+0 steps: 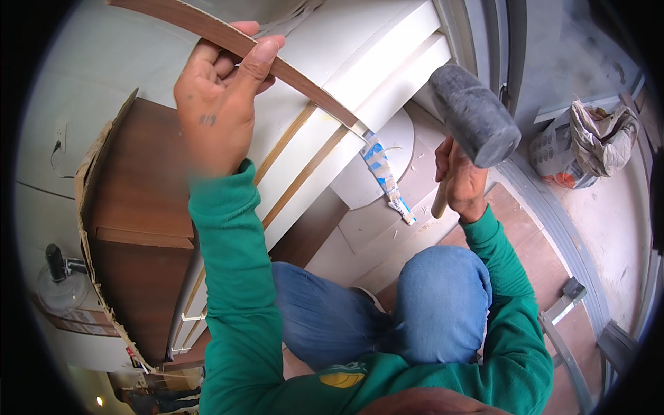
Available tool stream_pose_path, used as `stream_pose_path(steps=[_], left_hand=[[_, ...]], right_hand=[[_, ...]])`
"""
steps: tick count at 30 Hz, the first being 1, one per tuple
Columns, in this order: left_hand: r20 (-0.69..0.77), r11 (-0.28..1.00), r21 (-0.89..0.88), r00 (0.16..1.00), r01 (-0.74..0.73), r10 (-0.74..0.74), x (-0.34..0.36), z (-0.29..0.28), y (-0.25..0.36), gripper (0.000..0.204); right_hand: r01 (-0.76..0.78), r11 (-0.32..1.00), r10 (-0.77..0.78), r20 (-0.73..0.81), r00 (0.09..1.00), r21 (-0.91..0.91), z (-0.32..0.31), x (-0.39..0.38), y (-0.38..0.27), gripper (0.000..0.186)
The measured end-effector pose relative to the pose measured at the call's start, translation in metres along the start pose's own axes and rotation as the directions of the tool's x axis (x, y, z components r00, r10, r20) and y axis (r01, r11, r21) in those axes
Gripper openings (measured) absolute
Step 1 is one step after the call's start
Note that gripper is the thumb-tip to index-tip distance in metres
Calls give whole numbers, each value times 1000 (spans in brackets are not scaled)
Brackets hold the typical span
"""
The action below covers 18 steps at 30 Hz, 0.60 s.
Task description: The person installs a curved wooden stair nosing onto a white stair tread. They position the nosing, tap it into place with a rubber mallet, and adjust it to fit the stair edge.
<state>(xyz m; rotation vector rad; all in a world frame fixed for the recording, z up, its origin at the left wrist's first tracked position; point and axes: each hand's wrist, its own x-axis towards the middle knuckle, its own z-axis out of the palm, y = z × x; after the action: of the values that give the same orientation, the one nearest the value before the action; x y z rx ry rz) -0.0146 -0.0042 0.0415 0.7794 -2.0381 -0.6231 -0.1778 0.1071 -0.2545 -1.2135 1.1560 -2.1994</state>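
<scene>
My left hand (220, 104) is closed around a thin brown wooden strip (315, 91), thumb along its top edge. The strip slants down to the right across a white panel (339, 155) that carries light brown lines (290, 183). My right hand (462, 181) grips the wooden handle of a black rubber mallet (474, 114), its head raised above the floor. Between my hands, a flattened blue and white squeeze tube (384, 176) lies just beyond the strip's lower end; whether they touch I cannot tell.
At the left stand brown boards (142, 176) with torn cardboard along their edge. A plastic bag with crumpled paper (602, 138) sits at the far right, beyond a grey metal track (553, 207). A metal square (564, 308) lies near my right elbow. Shavings dot the floor.
</scene>
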Motion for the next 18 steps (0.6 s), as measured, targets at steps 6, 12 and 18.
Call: stream_pose_path(steps=[6, 12, 18], left_hand=[[90, 969, 137, 977, -206, 195, -21, 2, 34, 49], [-69, 957, 140, 961, -255, 266, -16, -8, 52, 49], [-20, 984, 95, 988, -153, 156, -5, -3, 28, 55]], right_hand=[[-101, 994, 97, -89, 991, -50, -20, 13, -23, 64], [-130, 990, 134, -96, 986, 45, -20, 9, -22, 55], [-247, 969, 248, -138, 959, 21, -16, 3, -24, 65]])
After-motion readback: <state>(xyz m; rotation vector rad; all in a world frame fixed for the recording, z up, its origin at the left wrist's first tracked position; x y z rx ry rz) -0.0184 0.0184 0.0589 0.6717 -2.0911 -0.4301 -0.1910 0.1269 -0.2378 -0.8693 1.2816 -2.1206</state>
